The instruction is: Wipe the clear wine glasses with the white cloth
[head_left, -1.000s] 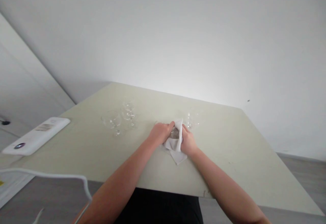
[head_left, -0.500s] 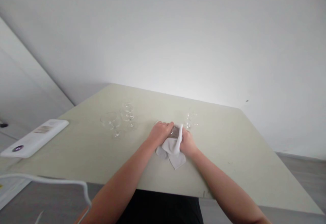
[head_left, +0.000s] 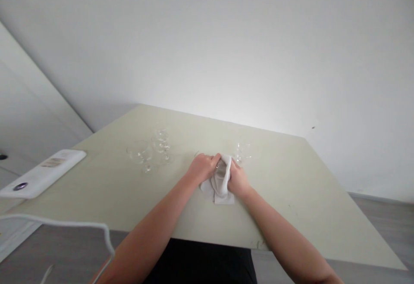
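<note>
- A clear, rounded drinking vessel of thin glass (head_left: 220,168) is held between the two hands, over the middle of the pale, smooth-topped desk (head_left: 307,223), well apart from its left and right edges.
- From the left hand (head_left: 202,167) the vessel lies to the right; from the right hand (head_left: 239,180) it lies to the left, and both hands are about equally near.
- Its long axis seems to be laid sideways, roughly along the desk's near edge, though this cannot be told surely, as much is covered.
- The left hand is curled closed around the vessel's left part, with the thumb laid on top.
- A soft white cloth (head_left: 223,187) is gripped by the right hand, wrapped against the vessel's right side and draped toward the near edge; the right fingertips are hidden.
</note>
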Motion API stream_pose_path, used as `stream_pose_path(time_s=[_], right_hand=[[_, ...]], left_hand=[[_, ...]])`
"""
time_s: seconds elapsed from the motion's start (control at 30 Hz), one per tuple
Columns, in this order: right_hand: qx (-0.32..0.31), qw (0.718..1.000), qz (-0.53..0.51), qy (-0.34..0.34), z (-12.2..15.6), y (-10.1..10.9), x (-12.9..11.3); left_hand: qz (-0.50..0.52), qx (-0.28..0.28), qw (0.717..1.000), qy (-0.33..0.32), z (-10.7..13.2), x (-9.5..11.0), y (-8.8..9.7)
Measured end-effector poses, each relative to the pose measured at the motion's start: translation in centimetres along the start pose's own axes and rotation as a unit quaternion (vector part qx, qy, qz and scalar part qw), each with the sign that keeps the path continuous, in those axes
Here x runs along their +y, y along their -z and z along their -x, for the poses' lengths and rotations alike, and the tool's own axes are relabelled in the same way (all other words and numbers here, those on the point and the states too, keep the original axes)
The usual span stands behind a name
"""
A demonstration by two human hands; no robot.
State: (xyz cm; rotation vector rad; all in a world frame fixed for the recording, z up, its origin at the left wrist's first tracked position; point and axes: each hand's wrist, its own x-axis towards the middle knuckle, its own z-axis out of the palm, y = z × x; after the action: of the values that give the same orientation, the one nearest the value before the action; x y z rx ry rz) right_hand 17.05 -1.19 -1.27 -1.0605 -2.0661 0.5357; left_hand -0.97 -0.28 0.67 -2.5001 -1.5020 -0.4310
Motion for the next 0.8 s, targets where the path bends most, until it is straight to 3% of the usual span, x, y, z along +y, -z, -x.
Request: stream_pose_path(time_s=[0.1,0.17,0.27,0.4,0.47,0.8], right_hand=[[0.012,0.996,-0.091,0.003,0.2,-0.9,0.2],[0.011,0.978,-0.203,-0.038,0.2,-1.5,0.3],[0.002,0.951,-0.29,-0.108,-0.1,-2.1,0.6],[-0.029,0.967,-0.247,-0.061,-0.6,-2.0,1.2],[-0.019,0.973,-0.224,-0.051,-0.7,-1.8,1.6],[-0.021,0.979,-0.194,-0.062,-0.6,-1.8,1.1]], left_hand=[[0.01,-0.017,0.998,0.063,0.0,-0.1,0.2],[0.012,-0.022,0.995,0.092,0.0,-0.3,0.3],[0.012,0.003,0.997,0.08,0.0,-0.6,0.2],[0.027,0.017,0.997,-0.072,0.1,-0.6,-0.1],[0.025,0.016,0.993,-0.117,0.1,-0.4,-0.3],[0.05,-0.005,0.996,-0.075,-0.2,-0.5,-0.5]])
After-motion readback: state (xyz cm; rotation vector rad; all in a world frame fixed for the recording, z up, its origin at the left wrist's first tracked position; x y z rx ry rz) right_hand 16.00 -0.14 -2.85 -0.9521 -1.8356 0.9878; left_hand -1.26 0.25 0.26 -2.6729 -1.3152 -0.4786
